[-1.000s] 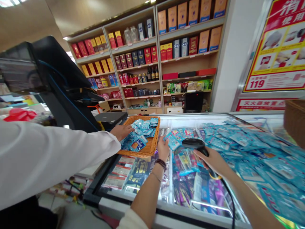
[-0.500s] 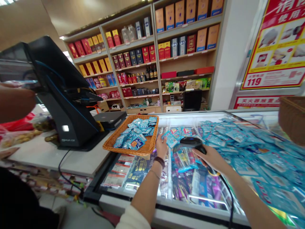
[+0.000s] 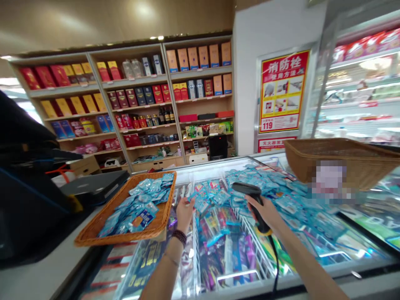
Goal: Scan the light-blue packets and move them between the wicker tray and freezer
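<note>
My right hand (image 3: 264, 210) is wrapped round the grip of a black barcode scanner (image 3: 246, 188), whose head points left over the freezer. A cable runs down from the scanner's handle. My left hand (image 3: 185, 210), with a beaded bracelet at the wrist, is pinched at the edge of a small blue packet (image 3: 201, 204) above the glass. Left of that hand, an orange wicker basket (image 3: 164, 216) holds a heap of similar blue packets. A wide pile of blue packets (image 3: 290, 204) lies on the freezer's glass top to the right.
A second, brown basket (image 3: 300, 158) stands at the right on the freezer. Dark checkout equipment (image 3: 21, 208) and a flat black box (image 3: 96, 185) are at the left. Shelves of boxed goods (image 3: 137, 96) line the back, beside a red fire-hydrant poster (image 3: 283, 93).
My view has turned to the right, bringing in the brown basket and lit shelves. Another person's arm at the left has gone out of view. The scanner stays in my right hand.
</note>
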Demonstrator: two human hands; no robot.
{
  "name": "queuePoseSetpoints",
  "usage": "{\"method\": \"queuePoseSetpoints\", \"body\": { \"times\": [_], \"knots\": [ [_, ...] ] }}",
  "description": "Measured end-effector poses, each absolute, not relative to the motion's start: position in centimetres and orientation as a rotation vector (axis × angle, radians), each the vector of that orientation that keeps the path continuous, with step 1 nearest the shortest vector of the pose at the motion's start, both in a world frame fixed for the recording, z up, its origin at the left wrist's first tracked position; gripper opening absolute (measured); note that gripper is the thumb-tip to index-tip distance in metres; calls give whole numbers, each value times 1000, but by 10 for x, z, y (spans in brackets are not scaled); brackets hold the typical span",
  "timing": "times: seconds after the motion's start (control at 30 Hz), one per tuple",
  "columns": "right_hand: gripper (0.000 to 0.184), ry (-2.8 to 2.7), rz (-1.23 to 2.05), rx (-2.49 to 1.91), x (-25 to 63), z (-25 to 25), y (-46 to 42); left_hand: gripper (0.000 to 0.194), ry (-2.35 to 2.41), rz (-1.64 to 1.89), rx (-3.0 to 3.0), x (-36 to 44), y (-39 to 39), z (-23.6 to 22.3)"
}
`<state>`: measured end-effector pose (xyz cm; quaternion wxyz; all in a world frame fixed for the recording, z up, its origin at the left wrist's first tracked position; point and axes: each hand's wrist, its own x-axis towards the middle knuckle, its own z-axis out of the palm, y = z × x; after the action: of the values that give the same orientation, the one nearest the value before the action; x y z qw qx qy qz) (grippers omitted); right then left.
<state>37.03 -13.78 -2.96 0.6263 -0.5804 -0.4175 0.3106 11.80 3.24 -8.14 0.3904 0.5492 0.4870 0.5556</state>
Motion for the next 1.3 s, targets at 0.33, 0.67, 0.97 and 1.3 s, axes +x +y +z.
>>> {"method": "queuePoseSetpoints", "body": {
  "times": [0.33, 0.67, 0.97, 1.3],
  "knots": [
    [41, -632, 488, -1379, 454, -40, -205, 54, 862, 1185, 1580, 254, -3, -53],
    [46, -530, 428, -1406, 471, -41, -231, 51, 626, 887, 1466, 370, -39, -39],
    [44, -639, 480, -1427, 444, -37, -206, 42, 438, 1127, 1593, 323, -33, -30],
    [47, -865, 683, -1295, 371, -30, -122, 29, 1167, 1308, 2098, 106, 40, -9]
  ]
}}
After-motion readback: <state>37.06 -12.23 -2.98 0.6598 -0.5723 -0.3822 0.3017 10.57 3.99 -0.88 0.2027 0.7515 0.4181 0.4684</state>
